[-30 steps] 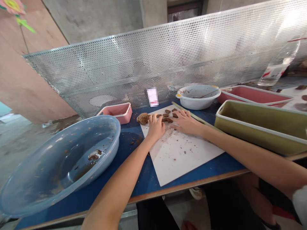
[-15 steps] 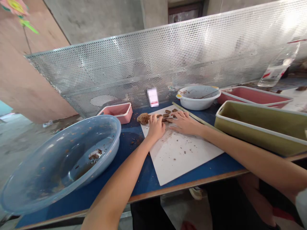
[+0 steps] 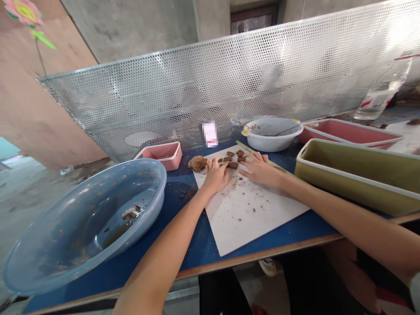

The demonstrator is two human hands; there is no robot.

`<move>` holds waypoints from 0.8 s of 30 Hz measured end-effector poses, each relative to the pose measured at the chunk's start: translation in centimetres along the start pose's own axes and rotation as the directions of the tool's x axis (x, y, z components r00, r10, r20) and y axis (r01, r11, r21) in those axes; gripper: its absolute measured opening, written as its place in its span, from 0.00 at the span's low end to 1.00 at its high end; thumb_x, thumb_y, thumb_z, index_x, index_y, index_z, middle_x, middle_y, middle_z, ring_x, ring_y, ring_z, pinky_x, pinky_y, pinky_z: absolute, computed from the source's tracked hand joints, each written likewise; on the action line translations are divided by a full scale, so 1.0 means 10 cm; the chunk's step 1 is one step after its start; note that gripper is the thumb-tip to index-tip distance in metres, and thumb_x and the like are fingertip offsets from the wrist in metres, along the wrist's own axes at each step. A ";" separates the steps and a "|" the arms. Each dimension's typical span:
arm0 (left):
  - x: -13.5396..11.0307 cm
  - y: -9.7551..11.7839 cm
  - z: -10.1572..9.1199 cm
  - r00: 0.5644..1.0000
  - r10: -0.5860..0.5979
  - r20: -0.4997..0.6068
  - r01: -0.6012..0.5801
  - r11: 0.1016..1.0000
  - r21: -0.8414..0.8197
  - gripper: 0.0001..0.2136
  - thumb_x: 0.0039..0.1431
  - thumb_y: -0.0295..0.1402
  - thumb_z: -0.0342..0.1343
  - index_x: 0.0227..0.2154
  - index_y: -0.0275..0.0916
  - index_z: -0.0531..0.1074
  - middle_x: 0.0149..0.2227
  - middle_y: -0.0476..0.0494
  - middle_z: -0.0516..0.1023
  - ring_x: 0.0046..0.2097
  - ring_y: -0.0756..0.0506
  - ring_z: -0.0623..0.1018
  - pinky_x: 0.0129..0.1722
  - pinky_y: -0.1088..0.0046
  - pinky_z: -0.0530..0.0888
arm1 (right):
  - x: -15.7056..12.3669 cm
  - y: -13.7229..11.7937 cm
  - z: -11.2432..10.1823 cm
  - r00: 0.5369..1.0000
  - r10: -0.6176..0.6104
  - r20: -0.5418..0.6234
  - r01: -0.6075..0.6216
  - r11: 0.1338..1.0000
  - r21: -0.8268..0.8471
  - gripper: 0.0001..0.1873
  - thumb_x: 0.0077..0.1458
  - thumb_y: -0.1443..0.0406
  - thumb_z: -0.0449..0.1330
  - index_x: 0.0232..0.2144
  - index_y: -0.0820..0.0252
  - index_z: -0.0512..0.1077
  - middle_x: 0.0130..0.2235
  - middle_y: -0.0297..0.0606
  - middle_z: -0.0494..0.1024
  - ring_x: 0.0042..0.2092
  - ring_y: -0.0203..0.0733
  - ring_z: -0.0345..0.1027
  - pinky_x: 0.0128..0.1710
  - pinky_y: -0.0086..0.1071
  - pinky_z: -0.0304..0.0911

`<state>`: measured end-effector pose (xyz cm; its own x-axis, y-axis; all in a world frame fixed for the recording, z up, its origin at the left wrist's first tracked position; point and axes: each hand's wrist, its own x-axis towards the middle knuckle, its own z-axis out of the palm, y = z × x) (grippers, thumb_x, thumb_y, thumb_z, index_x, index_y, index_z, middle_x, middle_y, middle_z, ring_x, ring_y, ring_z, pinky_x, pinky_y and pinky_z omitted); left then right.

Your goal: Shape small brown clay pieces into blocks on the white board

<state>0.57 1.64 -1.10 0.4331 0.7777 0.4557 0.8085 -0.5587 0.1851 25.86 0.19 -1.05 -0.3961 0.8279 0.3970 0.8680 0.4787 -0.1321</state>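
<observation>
Several small brown clay-like pieces lie at the far part of a white board sprinkled with crumbs. My left hand rests on the board's far left, fingers apart, beside these pieces; what lies beneath its fingertips is partly hidden. A rough tan lump sits just left of that hand, at the board's corner. My right hand lies with fingers spread to the right of the pieces, its fingertips near or touching the rightmost ones. Nothing shows gripped in either hand.
On the left stands a large blue basin with murky water and a brown lump. A small pink tray, a white basin, a red trough, a green trough and a bottle stand around. A thin stick lies behind my right hand.
My right hand has slid a little right, away from my left hand. More of the brown pieces between the hands are now uncovered. My left hand stays about where it was.
</observation>
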 end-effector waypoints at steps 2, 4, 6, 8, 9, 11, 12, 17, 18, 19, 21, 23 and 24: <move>0.02 0.00 0.00 0.999 -0.001 0.034 0.001 1.000 -0.003 0.21 0.73 0.32 0.54 0.66 0.45 0.77 0.70 0.32 0.66 0.70 0.28 0.63 0.71 0.41 0.65 | 0.00 -0.04 -0.01 0.999 0.030 0.044 -0.032 0.998 0.061 0.32 0.76 0.40 0.47 0.61 0.46 0.80 0.70 0.53 0.71 0.69 0.75 0.61 0.63 0.71 0.61; 0.03 0.00 0.00 0.998 -0.002 0.066 0.002 1.000 -0.003 0.22 0.74 0.33 0.54 0.66 0.44 0.77 0.72 0.31 0.65 0.71 0.27 0.62 0.71 0.40 0.65 | 0.00 -0.09 -0.02 0.994 0.062 0.089 -0.072 0.990 0.121 0.32 0.75 0.40 0.47 0.61 0.46 0.80 0.70 0.53 0.71 0.71 0.76 0.60 0.63 0.71 0.62; 0.04 0.00 0.00 0.996 -0.002 0.088 0.003 1.000 -0.001 0.22 0.74 0.33 0.54 0.67 0.43 0.77 0.73 0.30 0.64 0.72 0.26 0.62 0.71 0.39 0.64 | 0.01 -0.13 -0.01 0.986 0.093 0.136 -0.114 0.980 0.161 0.31 0.75 0.41 0.48 0.61 0.46 0.80 0.71 0.53 0.71 0.71 0.77 0.60 0.64 0.72 0.62; 0.04 0.01 -0.01 0.994 0.005 0.107 -0.005 1.000 0.000 0.22 0.74 0.33 0.54 0.67 0.43 0.77 0.73 0.30 0.64 0.73 0.26 0.61 0.72 0.38 0.64 | 0.01 -0.17 -0.01 0.977 0.116 0.178 -0.149 0.972 0.184 0.31 0.74 0.42 0.49 0.62 0.46 0.80 0.72 0.52 0.70 0.72 0.76 0.59 0.66 0.73 0.61; 0.04 0.01 -0.02 0.993 0.007 0.114 -0.008 1.000 0.001 0.22 0.75 0.33 0.53 0.68 0.43 0.77 0.73 0.30 0.64 0.74 0.26 0.60 0.72 0.38 0.63 | 0.01 -0.18 -0.01 0.974 0.122 0.193 -0.159 0.969 0.190 0.30 0.74 0.42 0.50 0.62 0.46 0.80 0.72 0.50 0.70 0.73 0.76 0.58 0.67 0.72 0.60; 0.04 0.01 -0.03 0.992 0.011 0.124 -0.011 1.000 0.006 0.22 0.75 0.34 0.53 0.67 0.44 0.77 0.74 0.31 0.63 0.74 0.26 0.60 0.72 0.37 0.62 | 0.01 -0.19 0.00 0.969 0.124 0.214 -0.167 0.967 0.195 0.30 0.73 0.41 0.51 0.63 0.45 0.79 0.73 0.48 0.68 0.73 0.74 0.57 0.70 0.71 0.58; 0.04 0.01 -0.03 0.992 0.010 0.125 -0.011 1.000 0.007 0.22 0.75 0.34 0.53 0.67 0.44 0.78 0.74 0.31 0.63 0.74 0.27 0.60 0.73 0.38 0.62 | 0.01 -0.20 -0.01 0.968 0.122 0.220 -0.166 0.966 0.196 0.30 0.73 0.41 0.52 0.64 0.45 0.78 0.74 0.48 0.67 0.74 0.74 0.56 0.70 0.70 0.58; 0.04 0.00 -0.02 0.993 0.027 0.111 -0.025 1.000 -0.012 0.22 0.74 0.34 0.54 0.67 0.45 0.78 0.74 0.33 0.64 0.73 0.27 0.60 0.72 0.39 0.63 | 0.02 -0.19 -0.02 0.965 0.131 0.228 -0.180 0.960 0.214 0.29 0.72 0.41 0.54 0.64 0.42 0.79 0.74 0.46 0.67 0.74 0.75 0.55 0.70 0.72 0.58; 0.04 0.00 -0.02 0.994 0.030 0.107 -0.029 0.999 -0.016 0.22 0.73 0.34 0.55 0.67 0.45 0.78 0.73 0.33 0.64 0.73 0.27 0.60 0.72 0.40 0.63 | 0.03 -0.19 -0.02 0.964 0.137 0.227 -0.186 0.959 0.215 0.29 0.72 0.41 0.55 0.64 0.42 0.79 0.74 0.46 0.67 0.74 0.75 0.55 0.69 0.72 0.58; 0.04 -0.01 -0.02 0.994 0.031 0.102 -0.029 0.999 -0.020 0.23 0.73 0.33 0.55 0.67 0.45 0.79 0.73 0.33 0.64 0.73 0.27 0.61 0.72 0.40 0.63 | 0.03 -0.19 -0.02 0.963 0.143 0.227 -0.192 0.958 0.213 0.28 0.72 0.42 0.55 0.64 0.41 0.78 0.74 0.46 0.67 0.74 0.75 0.55 0.69 0.72 0.58; 0.04 -0.02 -0.01 0.996 0.024 0.085 -0.022 0.999 -0.027 0.23 0.72 0.32 0.55 0.66 0.44 0.79 0.73 0.33 0.65 0.72 0.27 0.61 0.72 0.41 0.64 | 0.04 -0.19 -0.03 0.961 0.159 0.225 -0.206 0.957 0.204 0.28 0.71 0.43 0.56 0.65 0.43 0.78 0.75 0.47 0.67 0.74 0.75 0.54 0.70 0.72 0.57; 0.05 -0.03 0.00 0.998 0.012 0.069 -0.010 1.000 -0.028 0.22 0.72 0.31 0.55 0.65 0.42 0.80 0.72 0.32 0.66 0.71 0.28 0.62 0.72 0.42 0.64 | 0.04 -0.19 -0.03 0.961 0.175 0.214 -0.217 0.957 0.194 0.27 0.71 0.45 0.57 0.64 0.44 0.79 0.74 0.48 0.67 0.75 0.75 0.54 0.70 0.71 0.56; 0.05 -0.03 0.01 0.998 0.010 0.065 -0.008 1.000 -0.029 0.22 0.71 0.31 0.55 0.64 0.42 0.81 0.72 0.32 0.66 0.71 0.28 0.62 0.72 0.42 0.64 | 0.04 -0.19 -0.04 0.962 0.178 0.206 -0.218 0.957 0.192 0.26 0.71 0.46 0.57 0.62 0.45 0.80 0.74 0.48 0.67 0.75 0.75 0.54 0.70 0.71 0.56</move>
<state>0.54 2.19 -1.01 0.4663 0.7890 0.4000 0.7931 -0.5732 0.2062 24.16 -0.50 -0.29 -0.2886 0.9419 0.1717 0.8596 0.3339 -0.3868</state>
